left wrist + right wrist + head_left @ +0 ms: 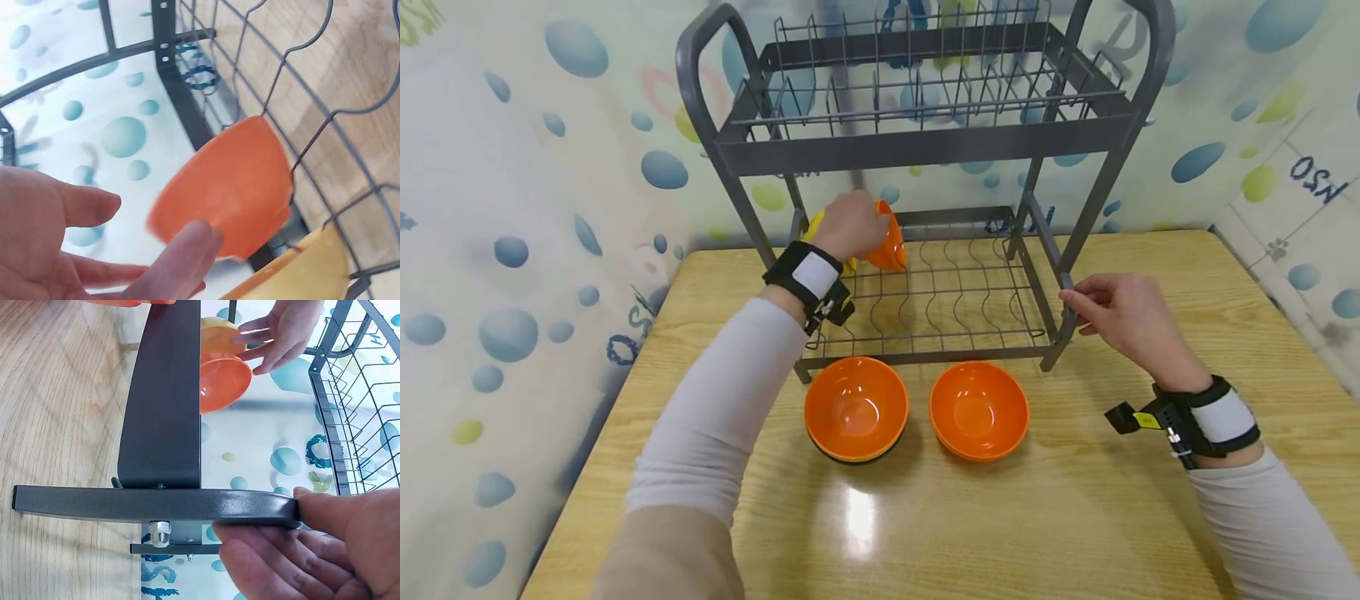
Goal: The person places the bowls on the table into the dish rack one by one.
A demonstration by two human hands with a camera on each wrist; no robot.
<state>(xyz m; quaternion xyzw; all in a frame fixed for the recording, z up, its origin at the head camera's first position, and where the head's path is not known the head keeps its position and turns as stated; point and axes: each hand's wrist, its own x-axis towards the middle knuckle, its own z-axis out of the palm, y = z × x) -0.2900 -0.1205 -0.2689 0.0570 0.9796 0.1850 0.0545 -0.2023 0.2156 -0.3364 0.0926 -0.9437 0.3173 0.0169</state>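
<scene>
On the lower tier of a grey dish rack [925,148], an orange bowl [234,187] stands tilted on its side next to a yellow bowl [306,275]. My left hand [852,225] is over these two bowls, its fingers [259,353] loosely extended at the orange bowl's rim. In the left wrist view the thumb and fingers are apart, not closed round the bowl; whether a fingertip touches it is unclear. With thumb and fingers, my right hand [1123,321] pinches the rack's right side frame [250,506].
In front of the rack, two stacks of bowls stand on the wooden table [940,533]: a left stack [856,410] topped with orange over a dark rim, and an orange right stack [979,410]. A patterned wall [512,250] rises behind. The upper wire tier [925,83] overhangs the left hand.
</scene>
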